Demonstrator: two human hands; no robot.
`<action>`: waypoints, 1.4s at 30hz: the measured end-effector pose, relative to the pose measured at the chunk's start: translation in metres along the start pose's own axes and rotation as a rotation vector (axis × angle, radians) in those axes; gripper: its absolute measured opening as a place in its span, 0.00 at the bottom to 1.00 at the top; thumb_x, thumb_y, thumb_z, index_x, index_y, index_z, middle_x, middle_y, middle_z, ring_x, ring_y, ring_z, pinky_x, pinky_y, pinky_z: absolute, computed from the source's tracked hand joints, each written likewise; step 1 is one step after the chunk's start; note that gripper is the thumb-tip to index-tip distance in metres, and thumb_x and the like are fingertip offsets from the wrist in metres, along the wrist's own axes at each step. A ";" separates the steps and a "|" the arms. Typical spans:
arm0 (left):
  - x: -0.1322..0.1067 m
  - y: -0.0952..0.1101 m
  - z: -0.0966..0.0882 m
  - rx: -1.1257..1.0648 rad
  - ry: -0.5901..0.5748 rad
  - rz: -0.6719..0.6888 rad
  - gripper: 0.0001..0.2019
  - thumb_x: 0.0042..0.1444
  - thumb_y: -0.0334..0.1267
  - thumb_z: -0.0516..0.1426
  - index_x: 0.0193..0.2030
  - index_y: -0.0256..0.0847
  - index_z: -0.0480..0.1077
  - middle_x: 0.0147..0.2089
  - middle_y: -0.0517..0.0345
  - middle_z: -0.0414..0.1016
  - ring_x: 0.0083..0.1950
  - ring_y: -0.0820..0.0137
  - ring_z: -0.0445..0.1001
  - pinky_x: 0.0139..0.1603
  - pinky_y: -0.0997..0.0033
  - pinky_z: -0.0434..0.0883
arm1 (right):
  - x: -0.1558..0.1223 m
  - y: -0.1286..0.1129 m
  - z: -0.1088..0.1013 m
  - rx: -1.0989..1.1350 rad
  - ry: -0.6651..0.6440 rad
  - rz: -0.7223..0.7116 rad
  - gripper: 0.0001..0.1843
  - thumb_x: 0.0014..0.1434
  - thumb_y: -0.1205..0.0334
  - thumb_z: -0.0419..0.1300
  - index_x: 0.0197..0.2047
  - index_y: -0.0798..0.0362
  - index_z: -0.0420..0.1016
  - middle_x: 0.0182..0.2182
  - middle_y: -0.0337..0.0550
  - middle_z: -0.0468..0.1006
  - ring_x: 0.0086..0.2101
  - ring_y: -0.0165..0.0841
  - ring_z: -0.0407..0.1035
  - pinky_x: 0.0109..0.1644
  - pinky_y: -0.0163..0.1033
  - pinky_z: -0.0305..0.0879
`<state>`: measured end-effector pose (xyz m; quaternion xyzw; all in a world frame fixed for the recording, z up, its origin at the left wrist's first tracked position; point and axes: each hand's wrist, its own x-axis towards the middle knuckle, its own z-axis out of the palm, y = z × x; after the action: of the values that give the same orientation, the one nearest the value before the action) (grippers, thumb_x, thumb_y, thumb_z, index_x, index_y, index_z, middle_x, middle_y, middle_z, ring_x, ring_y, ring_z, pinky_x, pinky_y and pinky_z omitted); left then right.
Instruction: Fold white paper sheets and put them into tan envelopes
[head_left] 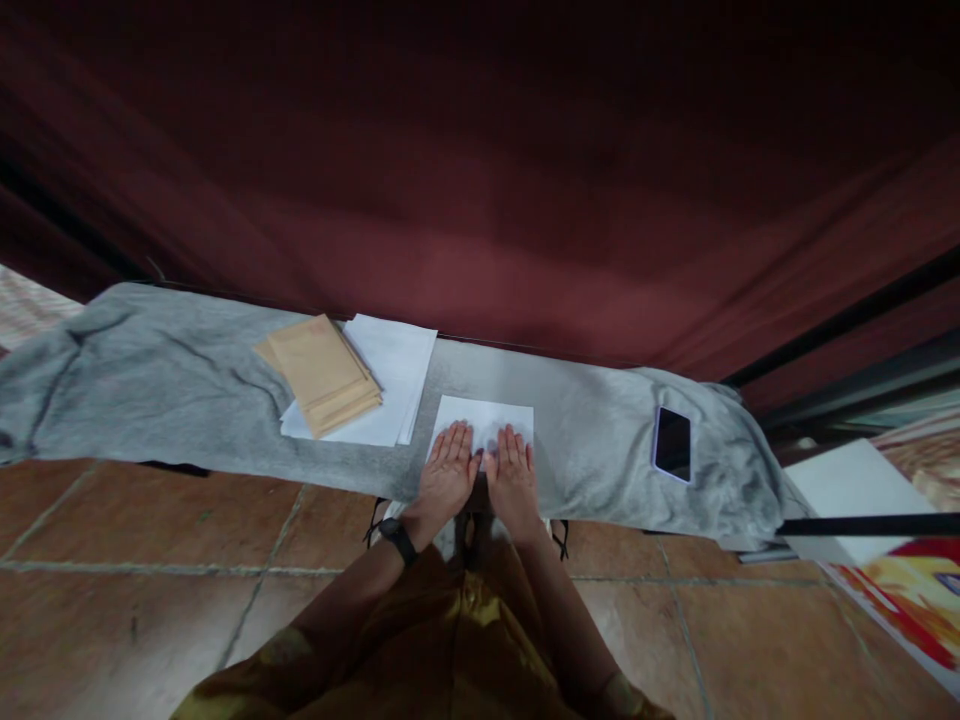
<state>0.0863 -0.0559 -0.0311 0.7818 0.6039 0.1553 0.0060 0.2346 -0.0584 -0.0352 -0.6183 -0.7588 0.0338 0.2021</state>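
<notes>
A white sheet of paper lies on the grey cloth in front of me; whether it is folded I cannot tell. My left hand rests flat on its left part, fingers stretched out and pointing away from me. On the right part lies my right hand, also flat with straight fingers. The two thumbs nearly meet between them. Both palms cover the sheet's near part. To the left, several brown envelopes sit in a loose pile on top of larger white sheets.
The grey cloth covers a long narrow surface, wrinkled at both ends. A phone lies on it at the right. Behind hangs a dark red curtain. A black bar and a white board stand at the far right, above the tiled floor.
</notes>
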 end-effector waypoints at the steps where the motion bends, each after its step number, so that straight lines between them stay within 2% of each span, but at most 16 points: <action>1: 0.003 0.001 0.002 -0.003 -0.034 0.044 0.30 0.70 0.35 0.43 0.77 0.30 0.50 0.76 0.39 0.57 0.78 0.58 0.52 0.78 0.48 0.53 | 0.004 -0.004 0.001 0.018 -0.022 -0.033 0.30 0.76 0.55 0.43 0.74 0.60 0.57 0.72 0.58 0.61 0.72 0.43 0.52 0.74 0.56 0.50; 3: 0.008 0.001 0.006 0.001 -0.095 0.112 0.31 0.67 0.31 0.44 0.77 0.31 0.50 0.76 0.41 0.57 0.79 0.60 0.52 0.78 0.50 0.53 | 0.010 -0.009 0.004 0.042 -0.058 -0.075 0.28 0.76 0.57 0.43 0.73 0.59 0.60 0.71 0.56 0.63 0.71 0.41 0.52 0.74 0.54 0.49; 6: 0.009 -0.001 0.010 0.015 -0.122 0.121 0.31 0.66 0.29 0.44 0.76 0.30 0.52 0.76 0.41 0.57 0.79 0.61 0.51 0.78 0.52 0.53 | 0.012 -0.010 0.010 0.049 -0.090 -0.076 0.28 0.77 0.56 0.43 0.72 0.59 0.62 0.71 0.54 0.63 0.71 0.41 0.53 0.75 0.54 0.47; 10: 0.006 -0.005 0.009 0.005 -0.065 0.087 0.29 0.69 0.32 0.42 0.75 0.29 0.53 0.77 0.41 0.56 0.79 0.61 0.51 0.78 0.53 0.53 | 0.008 -0.003 0.015 0.032 -0.083 -0.048 0.28 0.76 0.55 0.43 0.73 0.58 0.61 0.72 0.55 0.60 0.71 0.42 0.52 0.74 0.56 0.46; 16: 0.005 -0.016 0.009 0.009 0.003 -0.009 0.28 0.72 0.41 0.42 0.74 0.28 0.56 0.76 0.39 0.57 0.78 0.58 0.53 0.76 0.51 0.56 | 0.007 0.007 0.015 -0.018 -0.024 0.027 0.30 0.75 0.56 0.47 0.74 0.60 0.56 0.72 0.60 0.59 0.70 0.44 0.55 0.72 0.57 0.51; 26: 0.000 -0.029 0.014 -0.002 0.039 -0.129 0.31 0.72 0.43 0.43 0.76 0.27 0.53 0.76 0.37 0.56 0.77 0.54 0.55 0.76 0.46 0.56 | -0.001 0.025 0.012 -0.092 0.074 0.079 0.32 0.76 0.53 0.43 0.75 0.64 0.56 0.71 0.63 0.61 0.69 0.48 0.58 0.71 0.58 0.55; 36: -0.005 -0.029 0.011 -0.001 0.100 -0.193 0.31 0.72 0.44 0.43 0.75 0.25 0.55 0.75 0.33 0.57 0.77 0.51 0.54 0.75 0.43 0.57 | -0.008 0.033 0.011 -0.086 0.126 0.127 0.33 0.76 0.51 0.39 0.74 0.65 0.57 0.69 0.66 0.64 0.67 0.50 0.60 0.69 0.60 0.56; 39: -0.002 -0.024 0.010 -0.017 0.124 -0.171 0.31 0.72 0.44 0.43 0.76 0.28 0.52 0.75 0.36 0.57 0.78 0.52 0.53 0.75 0.42 0.56 | -0.005 0.031 0.010 -0.062 0.128 0.141 0.34 0.76 0.51 0.39 0.74 0.66 0.56 0.68 0.69 0.64 0.68 0.51 0.58 0.69 0.63 0.55; 42: 0.007 -0.015 0.009 -0.030 0.092 -0.111 0.30 0.72 0.42 0.43 0.77 0.31 0.51 0.76 0.40 0.57 0.78 0.56 0.53 0.77 0.45 0.55 | 0.005 0.022 0.007 -0.031 0.093 0.105 0.33 0.76 0.54 0.40 0.75 0.66 0.54 0.70 0.66 0.61 0.70 0.49 0.55 0.70 0.61 0.54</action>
<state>0.0757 -0.0435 -0.0412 0.7389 0.6436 0.1996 -0.0017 0.2520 -0.0473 -0.0474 -0.6611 -0.7156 0.0036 0.2256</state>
